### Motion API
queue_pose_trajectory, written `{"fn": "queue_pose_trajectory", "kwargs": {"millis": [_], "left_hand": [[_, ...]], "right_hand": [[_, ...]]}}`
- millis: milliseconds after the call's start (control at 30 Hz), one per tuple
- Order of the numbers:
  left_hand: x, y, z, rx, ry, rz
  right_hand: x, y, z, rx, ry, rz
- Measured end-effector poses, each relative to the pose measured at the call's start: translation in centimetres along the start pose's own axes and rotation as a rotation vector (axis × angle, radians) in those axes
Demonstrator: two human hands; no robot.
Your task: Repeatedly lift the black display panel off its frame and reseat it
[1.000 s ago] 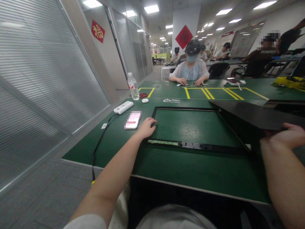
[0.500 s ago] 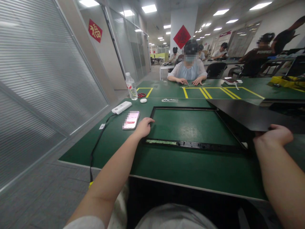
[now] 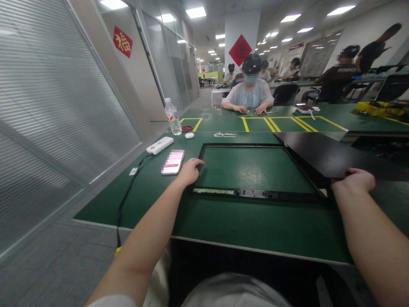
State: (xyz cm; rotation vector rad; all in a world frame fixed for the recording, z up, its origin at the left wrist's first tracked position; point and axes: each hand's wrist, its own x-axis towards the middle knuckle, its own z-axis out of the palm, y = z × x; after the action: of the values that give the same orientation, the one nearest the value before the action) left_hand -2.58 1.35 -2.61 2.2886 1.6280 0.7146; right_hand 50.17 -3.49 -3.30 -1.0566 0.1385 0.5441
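A thin black rectangular frame lies flat on the green table, with a green strip like a circuit board along its near side. My left hand is closed on the frame's left side. On the right, my right hand grips the near edge of a flat black panel, its thumb on top and the other fingers mostly hidden beneath. The panel is tilted above the frame's right side, its far left corner close to the frame's far right corner.
Left of the frame are a phone, a white power bank with a black cable, an earbud case and a water bottle. Small white pieces lie behind the frame. A person sits across the table.
My right hand has moved slightly left and the panel has shifted with it. The whole view has turned a little; my left hand stays on the frame.
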Motion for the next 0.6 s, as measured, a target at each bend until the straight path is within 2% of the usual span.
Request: {"fn": "queue_pose_trajectory", "kwargs": {"millis": [100, 167, 333, 600], "left_hand": [[0.0, -0.1, 0.1, -0.004, 0.003, 0.001], [0.0, -0.2, 0.1, -0.012, 0.007, 0.004], [0.0, -0.2, 0.1, -0.007, 0.002, 0.006], [0.0, 0.0, 0.6, -0.011, -0.019, 0.01]], "right_hand": [[-0.8, -0.2, 0.1, -0.007, 0.106, 0.02], [-1.4, -0.4, 0.2, -0.002, 0.127, 0.056], [-2.3, -0.9, 0.4, 0.051, 0.129, 0.109], [-3.8, -1.1, 0.5, -0.03, 0.103, 0.111]]}}
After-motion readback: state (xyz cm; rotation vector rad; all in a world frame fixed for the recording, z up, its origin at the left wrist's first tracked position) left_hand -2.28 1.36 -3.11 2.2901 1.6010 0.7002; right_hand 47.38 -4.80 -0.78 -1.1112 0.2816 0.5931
